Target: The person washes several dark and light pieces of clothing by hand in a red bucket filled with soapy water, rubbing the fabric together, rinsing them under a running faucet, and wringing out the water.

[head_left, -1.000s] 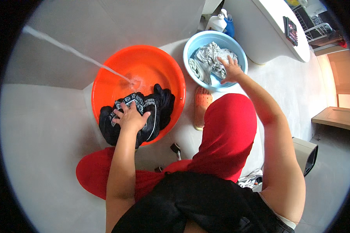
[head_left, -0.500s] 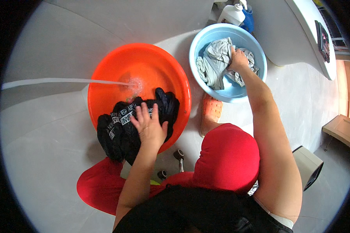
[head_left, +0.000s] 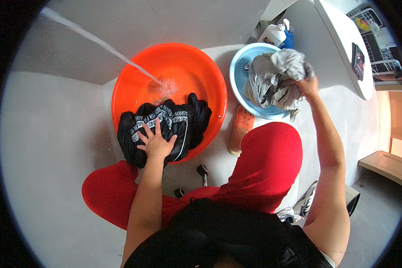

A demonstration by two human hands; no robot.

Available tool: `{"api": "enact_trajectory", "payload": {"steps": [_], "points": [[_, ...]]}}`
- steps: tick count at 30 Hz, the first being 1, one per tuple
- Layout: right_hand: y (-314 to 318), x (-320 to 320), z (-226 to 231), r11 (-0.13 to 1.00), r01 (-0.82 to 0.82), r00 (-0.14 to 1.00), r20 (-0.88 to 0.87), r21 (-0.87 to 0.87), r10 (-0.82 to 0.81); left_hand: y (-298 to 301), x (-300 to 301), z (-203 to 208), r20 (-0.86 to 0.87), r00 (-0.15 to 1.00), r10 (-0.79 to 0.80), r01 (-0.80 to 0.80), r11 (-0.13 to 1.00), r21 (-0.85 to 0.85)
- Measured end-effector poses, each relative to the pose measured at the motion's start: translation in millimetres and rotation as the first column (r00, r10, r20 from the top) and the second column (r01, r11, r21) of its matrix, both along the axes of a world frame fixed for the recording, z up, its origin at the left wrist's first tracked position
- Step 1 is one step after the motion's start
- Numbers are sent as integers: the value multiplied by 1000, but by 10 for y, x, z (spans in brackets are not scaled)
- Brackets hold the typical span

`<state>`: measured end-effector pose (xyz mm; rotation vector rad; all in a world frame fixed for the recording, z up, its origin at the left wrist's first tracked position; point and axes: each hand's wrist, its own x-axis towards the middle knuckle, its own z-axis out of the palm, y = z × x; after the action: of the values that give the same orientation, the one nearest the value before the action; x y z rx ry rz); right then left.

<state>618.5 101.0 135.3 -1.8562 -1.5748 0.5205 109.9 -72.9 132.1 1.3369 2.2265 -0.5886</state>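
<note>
While the left hand (head_left: 157, 145) lies on the black garment (head_left: 183, 129), we see the right hand (head_left: 309, 87) holding up a bunch of grey laundry (head_left: 279, 71) at the light blue basin (head_left: 240, 77). Left fingers: spread wide, flat on the fabric, nothing gripped. Right fingers: curled closed on the bunch's right side; tips partly hidden, so we can't tell how deep the hold goes. Black garment sits in the near part of the orange basin (head_left: 134, 82), spilling over its rim, with a water stream (head_left: 103, 44) landing just beyond it. Grey laundry is heaped above the light blue basin, one end hanging past the right rim; we can't tell whether its underside touches the bottom. We'd label the step as picking up the grey laundry. Our read: the next move calls for a firm right-hand hold and enough lift for the loose folds to clear the rim.
</note>
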Motion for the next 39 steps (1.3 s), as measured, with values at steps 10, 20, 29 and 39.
{"api": "enact_trajectory", "payload": {"steps": [10,20,29,39], "points": [[-236,-34,2514,874,-16,902,-369,487,222,-178,-67,-22,55,998,2,-10,990,144],[-557,-834,3461,847,-142,861,-358,513,361,-253,-230,-285,405,912,72,-312,763,567],[-1106,-3043,1272,572,-808,541,206,-144,816,-183,-640,-131,651,732,-199,-566,354,744],[-1243,-3088,-633,447,-575,306,327,-685,894,-400,108,-64,205,910,-360,273,893,358]]}}
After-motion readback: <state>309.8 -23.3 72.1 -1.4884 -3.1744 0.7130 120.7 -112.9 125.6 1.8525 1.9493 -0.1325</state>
